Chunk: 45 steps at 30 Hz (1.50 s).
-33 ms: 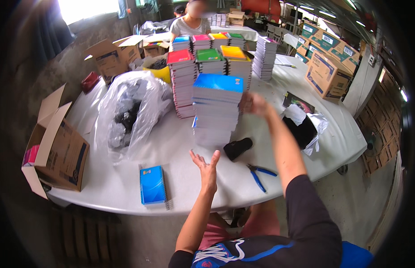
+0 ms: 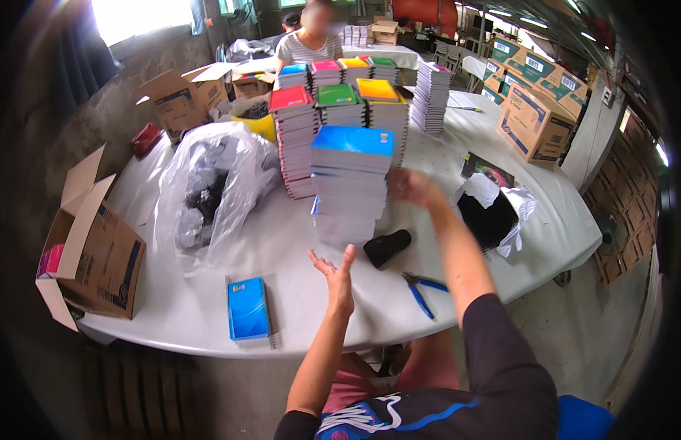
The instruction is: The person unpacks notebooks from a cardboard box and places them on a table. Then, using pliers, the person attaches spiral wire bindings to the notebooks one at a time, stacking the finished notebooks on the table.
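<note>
A tall, slightly uneven stack of notebooks (image 2: 351,183) with a blue cover on top stands mid-table. My left hand (image 2: 336,279) is raised just in front of its base, palm turned towards it, thumb and fingers spread, holding nothing. At the stack's right side is my right hand (image 2: 414,188), slightly blurred, its fingers extended close to the page edges; whether they touch is hard to tell. A black cylindrical object (image 2: 387,248) lies right of the stack's base. Blue-handled pliers (image 2: 425,295) rest nearer me. One blue spiral notebook (image 2: 248,308) lies near the front edge at left.
Behind stand several notebook stacks (image 2: 293,139) with coloured covers. Left are a clear plastic bag (image 2: 216,191) of dark items and an open carton (image 2: 106,257). At right lie black material in white paper (image 2: 488,218) and a closed carton (image 2: 535,125). A person (image 2: 309,48) is across the table.
My right hand has shifted slightly downward along the stack's side. The whole view has shifted a little; my left hand keeps nearly the same place and pose.
</note>
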{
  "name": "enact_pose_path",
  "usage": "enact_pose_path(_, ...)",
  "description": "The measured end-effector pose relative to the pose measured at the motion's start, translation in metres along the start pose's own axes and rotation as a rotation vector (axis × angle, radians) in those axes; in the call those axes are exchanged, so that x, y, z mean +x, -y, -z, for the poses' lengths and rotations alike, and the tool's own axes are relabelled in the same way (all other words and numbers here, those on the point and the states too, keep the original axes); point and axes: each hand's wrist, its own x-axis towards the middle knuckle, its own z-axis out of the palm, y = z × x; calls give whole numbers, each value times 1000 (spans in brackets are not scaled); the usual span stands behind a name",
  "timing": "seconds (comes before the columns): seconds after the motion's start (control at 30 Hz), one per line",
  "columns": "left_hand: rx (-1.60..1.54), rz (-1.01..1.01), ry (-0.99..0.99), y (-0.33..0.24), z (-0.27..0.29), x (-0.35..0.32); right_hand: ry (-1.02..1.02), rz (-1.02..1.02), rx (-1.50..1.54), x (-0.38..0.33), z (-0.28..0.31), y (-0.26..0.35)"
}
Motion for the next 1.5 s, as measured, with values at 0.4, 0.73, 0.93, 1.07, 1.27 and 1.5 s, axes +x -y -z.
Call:
enact_pose_path(0.4,-260,60,-245,-11,-56,102,131,-35,-604,25,-15,-89)
enact_pose_path(0.73,-181,-23,-75,-63,-33,95,-81,-28,-507,-6,-1,-21)
enact_pose_path(0.93,45,-569,93,-145,-59,93,-97,66,-530,-20,-57,147)
enact_pose_path(1.07,35,-477,259,-161,-63,109,90,54,-854,-6,-80,161)
enact_pose_path(1.27,-24,-486,209,-157,-71,109,70,81,-857,8,-70,163)
enact_pose_path(1.5,64,-421,274,-163,-62,118,-104,84,-773,-1,-75,164)
